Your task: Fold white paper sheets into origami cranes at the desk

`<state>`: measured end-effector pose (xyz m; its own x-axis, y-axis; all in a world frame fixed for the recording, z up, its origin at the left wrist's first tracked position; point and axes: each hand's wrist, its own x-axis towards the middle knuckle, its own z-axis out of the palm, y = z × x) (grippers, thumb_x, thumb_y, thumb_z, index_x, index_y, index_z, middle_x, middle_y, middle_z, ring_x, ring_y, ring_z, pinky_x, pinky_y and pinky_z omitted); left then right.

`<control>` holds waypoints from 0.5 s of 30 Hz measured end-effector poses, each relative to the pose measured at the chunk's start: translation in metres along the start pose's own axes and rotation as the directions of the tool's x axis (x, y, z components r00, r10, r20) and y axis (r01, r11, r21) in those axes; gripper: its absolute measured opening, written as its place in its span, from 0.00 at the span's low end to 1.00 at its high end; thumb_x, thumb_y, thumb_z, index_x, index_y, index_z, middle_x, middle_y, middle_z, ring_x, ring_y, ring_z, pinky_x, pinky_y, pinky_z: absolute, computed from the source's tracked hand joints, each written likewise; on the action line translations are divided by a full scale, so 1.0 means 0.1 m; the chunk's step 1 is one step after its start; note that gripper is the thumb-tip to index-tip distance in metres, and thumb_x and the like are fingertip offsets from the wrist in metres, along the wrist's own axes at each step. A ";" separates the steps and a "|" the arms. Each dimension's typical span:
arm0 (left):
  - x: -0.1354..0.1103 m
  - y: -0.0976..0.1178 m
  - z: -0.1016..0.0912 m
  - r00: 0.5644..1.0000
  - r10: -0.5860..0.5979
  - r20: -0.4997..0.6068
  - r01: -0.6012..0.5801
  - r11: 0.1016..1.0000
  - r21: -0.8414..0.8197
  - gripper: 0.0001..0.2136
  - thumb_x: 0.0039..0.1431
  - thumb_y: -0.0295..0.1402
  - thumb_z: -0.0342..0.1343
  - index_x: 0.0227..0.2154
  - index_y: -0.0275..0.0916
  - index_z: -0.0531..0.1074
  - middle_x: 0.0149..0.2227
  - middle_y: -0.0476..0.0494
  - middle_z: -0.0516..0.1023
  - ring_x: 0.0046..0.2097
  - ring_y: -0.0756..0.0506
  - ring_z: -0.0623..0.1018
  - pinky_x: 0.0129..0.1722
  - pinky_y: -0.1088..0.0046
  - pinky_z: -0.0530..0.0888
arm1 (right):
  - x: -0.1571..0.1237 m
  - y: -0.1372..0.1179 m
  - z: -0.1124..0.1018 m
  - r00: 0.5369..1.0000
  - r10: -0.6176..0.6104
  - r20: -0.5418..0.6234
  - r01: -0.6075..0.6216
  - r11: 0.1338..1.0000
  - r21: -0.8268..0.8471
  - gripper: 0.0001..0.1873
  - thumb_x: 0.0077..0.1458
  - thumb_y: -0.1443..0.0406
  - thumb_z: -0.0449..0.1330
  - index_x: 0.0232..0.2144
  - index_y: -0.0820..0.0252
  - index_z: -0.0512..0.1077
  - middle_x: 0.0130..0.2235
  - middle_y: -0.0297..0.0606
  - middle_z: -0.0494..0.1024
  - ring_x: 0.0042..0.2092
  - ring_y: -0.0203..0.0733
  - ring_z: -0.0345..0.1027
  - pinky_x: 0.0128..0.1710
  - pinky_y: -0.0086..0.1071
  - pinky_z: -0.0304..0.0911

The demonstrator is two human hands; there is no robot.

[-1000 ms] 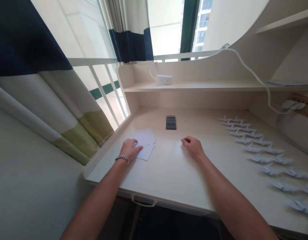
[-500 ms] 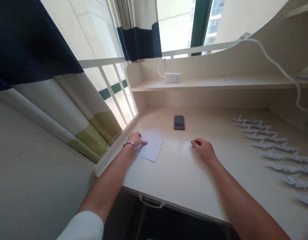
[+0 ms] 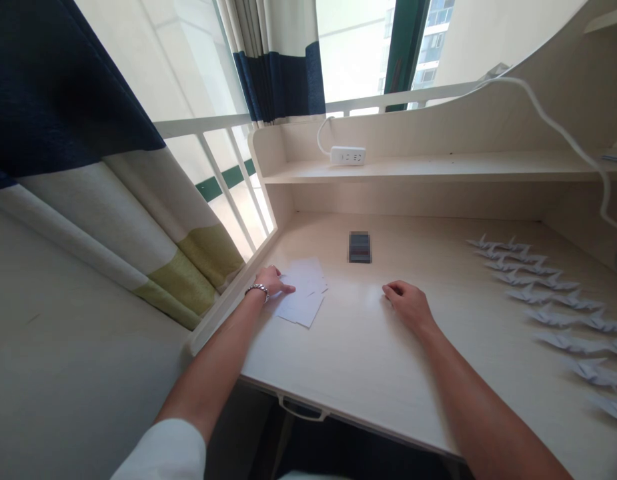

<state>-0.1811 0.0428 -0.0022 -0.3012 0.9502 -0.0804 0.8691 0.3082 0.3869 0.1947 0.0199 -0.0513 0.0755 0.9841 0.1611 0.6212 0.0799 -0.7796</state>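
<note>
Several white paper sheets (image 3: 302, 308) lie overlapping on the left part of the desk. My left hand (image 3: 272, 281), with a chain bracelet at the wrist, rests at their left edge. Its thumb is stretched out over the paper and stands apart from the fingers; the hand grips nothing that I can see. To the right of the sheets, my right hand (image 3: 407, 303) lies on the desk with its fingers curled together, and nothing shows in them. Folded white paper cranes (image 3: 553, 319) stand in rows at the right side of the desk.
A small dark blurred rectangle (image 3: 359, 247) lies behind the sheets. On the raised shelf (image 3: 413, 167) sits a white power strip (image 3: 347, 156). A white cable (image 3: 563, 130) hangs down at the right. Curtains (image 3: 138, 220) and a railing border the desk's left side.
The camera view has shifted very slightly. Both hands, the sheets and the cranes stay in practically the same places.
</note>
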 end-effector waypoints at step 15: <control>-0.34 0.42 -0.17 0.980 0.182 -0.075 -0.195 0.842 -0.503 0.19 0.50 0.49 0.54 0.30 0.35 0.77 0.27 0.47 0.76 0.29 0.48 0.71 0.29 0.73 0.65 | -0.11 -0.23 0.00 1.000 -0.016 -0.005 0.016 0.989 0.150 0.19 0.56 0.53 0.52 0.32 0.59 0.76 0.35 0.40 0.80 0.36 0.44 0.71 0.39 0.36 0.62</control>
<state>-0.1409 0.0228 0.0328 -0.1663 0.9843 0.0601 0.5928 0.0511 0.8037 0.1796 0.0076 -0.0346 0.0694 0.9820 0.1759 0.4981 0.1187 -0.8590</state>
